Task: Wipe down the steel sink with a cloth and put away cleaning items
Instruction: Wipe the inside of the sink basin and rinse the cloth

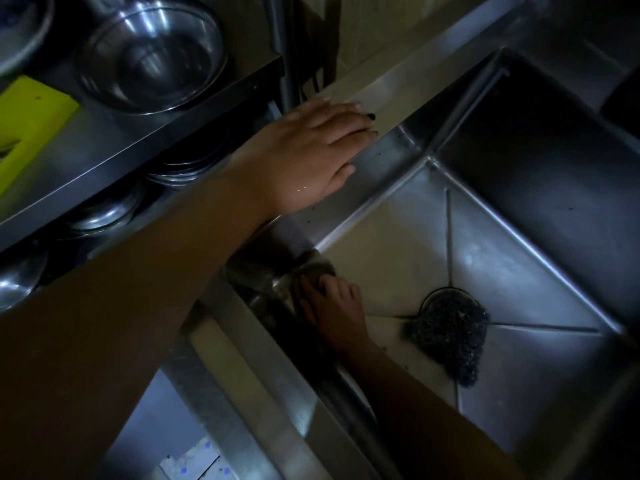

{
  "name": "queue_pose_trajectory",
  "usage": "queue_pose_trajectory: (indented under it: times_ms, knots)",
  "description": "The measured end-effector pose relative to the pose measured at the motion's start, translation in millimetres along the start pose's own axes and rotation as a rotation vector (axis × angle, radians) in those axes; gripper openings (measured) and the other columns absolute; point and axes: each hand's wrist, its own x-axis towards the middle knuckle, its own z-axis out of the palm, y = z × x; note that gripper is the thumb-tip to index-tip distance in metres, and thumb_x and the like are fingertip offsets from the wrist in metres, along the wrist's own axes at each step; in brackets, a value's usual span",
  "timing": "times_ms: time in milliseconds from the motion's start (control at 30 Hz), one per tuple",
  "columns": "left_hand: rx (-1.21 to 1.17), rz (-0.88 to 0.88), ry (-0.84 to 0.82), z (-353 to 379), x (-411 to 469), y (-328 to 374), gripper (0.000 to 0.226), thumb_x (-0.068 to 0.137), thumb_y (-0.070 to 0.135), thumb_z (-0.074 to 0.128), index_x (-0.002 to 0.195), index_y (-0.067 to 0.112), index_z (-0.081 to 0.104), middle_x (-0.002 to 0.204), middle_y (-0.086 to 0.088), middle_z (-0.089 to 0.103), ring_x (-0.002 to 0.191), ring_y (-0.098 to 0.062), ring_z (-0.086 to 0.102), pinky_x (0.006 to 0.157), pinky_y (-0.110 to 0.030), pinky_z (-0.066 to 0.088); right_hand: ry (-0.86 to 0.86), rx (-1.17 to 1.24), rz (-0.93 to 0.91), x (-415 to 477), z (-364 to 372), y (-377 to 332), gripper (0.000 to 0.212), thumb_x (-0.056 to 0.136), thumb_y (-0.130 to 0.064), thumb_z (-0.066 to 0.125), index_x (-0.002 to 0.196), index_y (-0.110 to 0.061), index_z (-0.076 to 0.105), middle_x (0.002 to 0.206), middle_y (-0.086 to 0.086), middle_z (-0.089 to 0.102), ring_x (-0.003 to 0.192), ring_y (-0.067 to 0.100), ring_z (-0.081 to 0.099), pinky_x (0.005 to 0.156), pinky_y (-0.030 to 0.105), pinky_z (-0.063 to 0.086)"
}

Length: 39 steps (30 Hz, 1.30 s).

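Resting flat on the sink [389, 148] rim, left hand [311, 152] has straight fingers; right hand [334, 306] grips cloth [314, 267] against the wall.

Upper left: steel shelf [145, 147] carries a large steel bowl [152, 57] beside a yellow-green flat item [27, 123]; second bowl [20, 26] at top-left edge; stacked steel dishes [183, 168] sit beneath the shelf

You can read no text here; the blue marks on the paper scrap [192, 463] are illegible.
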Motion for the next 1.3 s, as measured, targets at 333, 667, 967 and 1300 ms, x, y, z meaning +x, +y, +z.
queue_pose_trajectory:
  times_ms: [333, 667, 967, 1300]
  knots:
    - [-0.131, -0.088, 0.017, -8.5, -1.7, 2.8, 0.04, 0.093, 0.031, 0.044, 0.122, 0.005, 0.054, 0.137, -0.014, 0.046, 0.132, -0.027, 0.037, 0.108, -0.038, 0.031, -0.274, 0.0, -0.037, 3.7, -9.1, 11.4, 0.05, 0.089, -0.043, 0.047, 0.136, -0.025, 0.043, 0.117, 0.011, 0.051, 0.104, 0.031, 0.048, 0.08, 0.038, 0.035]
    - [-0.545, -0.465, 0.069, -54.3, -78.4, 84.4, 0.033, 0.091, 0.02, 0.041, 0.116, 0.006, 0.057, 0.121, -0.012, 0.056, 0.115, -0.02, 0.048, 0.093, -0.019, 0.03, -0.398, -0.125, 0.019, -35.3, -21.8, 36.9, 0.056, 0.091, -0.041, 0.045, 0.143, -0.028, 0.028, 0.13, 0.013, 0.042, 0.114, 0.032, 0.041, 0.085, 0.039, 0.035]
    - [-0.514, -0.768, 0.017, -68.7, -119.5, 183.3, 0.041, 0.088, 0.015, 0.055, 0.128, 0.008, 0.049, 0.125, -0.014, 0.054, 0.116, -0.027, 0.05, 0.099, -0.032, 0.035, -0.418, -0.027, -0.003, -56.0, -28.0, 58.8, 0.058, 0.091, -0.033, 0.05, 0.144, -0.026, 0.029, 0.133, 0.013, 0.038, 0.117, 0.033, 0.037, 0.09, 0.038, 0.036]
    - [-0.23, -0.8, -0.214, -59.7, -130.3, 241.4, 0.058, 0.083, 0.044, 0.037, 0.127, 0.009, 0.053, 0.134, -0.011, 0.052, 0.133, -0.024, 0.038, 0.112, -0.032, 0.008, -0.312, 0.055, -0.234, -103.3, -28.5, 73.6, 0.046, 0.091, -0.029, 0.054, 0.134, -0.015, 0.049, 0.115, 0.024, 0.053, 0.1, 0.041, 0.05, 0.078, 0.04, 0.041]
